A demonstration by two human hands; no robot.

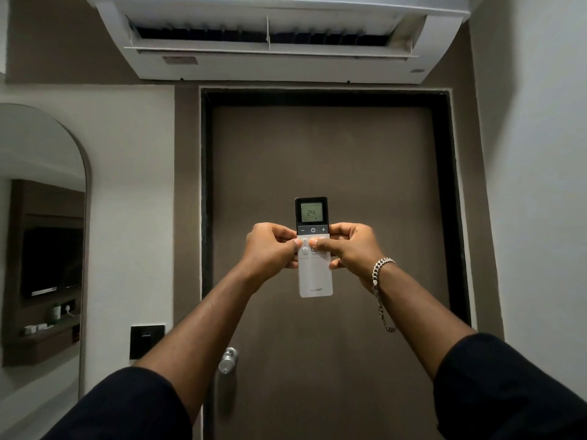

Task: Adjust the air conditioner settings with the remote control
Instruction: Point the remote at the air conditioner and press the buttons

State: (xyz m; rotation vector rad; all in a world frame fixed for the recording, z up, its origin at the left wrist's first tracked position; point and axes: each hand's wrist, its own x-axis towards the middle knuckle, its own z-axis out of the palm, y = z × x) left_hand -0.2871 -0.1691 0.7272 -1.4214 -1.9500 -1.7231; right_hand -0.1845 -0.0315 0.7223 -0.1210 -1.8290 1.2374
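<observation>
A slim white remote control [314,277] with a dark top and a lit screen reading 24 is held upright at arm's length in front of a door. My left hand [270,250] grips its left edge, thumb resting on the small round buttons. My right hand [351,249] grips the right edge, its thumb lying across the buttons in the middle of the remote. A white wall-mounted air conditioner [279,63] hangs above the door with its louvre open.
A brown door [324,154] in a dark frame fills the centre, with a silver knob [228,360] at its lower left. A black switch plate [146,341] sits on the wall beside it. An arched mirror [41,217] is at the left. A silver chain bracelet [382,268] circles my right wrist.
</observation>
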